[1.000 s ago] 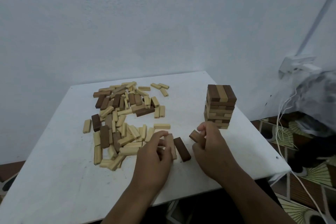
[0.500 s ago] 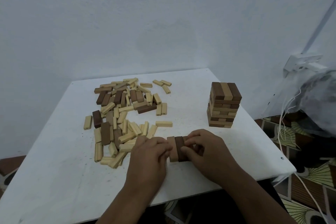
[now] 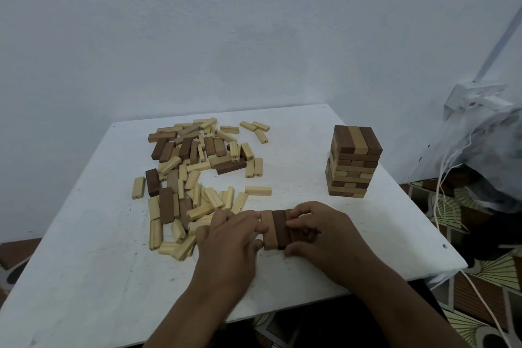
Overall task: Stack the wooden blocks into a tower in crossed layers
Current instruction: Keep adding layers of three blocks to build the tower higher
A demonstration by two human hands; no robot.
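A tower [image 3: 351,161] of light and dark wooden blocks in crossed layers stands at the right back of the white table [image 3: 84,277]. Near the front edge, a row of blocks [image 3: 275,230] lies side by side: a light brown one, a dark one, and a third mostly hidden under my fingers. My left hand [image 3: 228,243] presses the row from the left, my right hand [image 3: 319,234] from the right. A pile of several loose blocks [image 3: 195,175] covers the table's left middle.
The table's right edge is close behind the tower. Beyond it, white cables [image 3: 440,195] hang beside a plastic-covered bundle [image 3: 491,155] over a patterned floor. A bare wall stands behind the table.
A second ago my right hand held one block in the air and a dark block lay apart. Both hands have since come together, squeezing the blocks into one row on the table.
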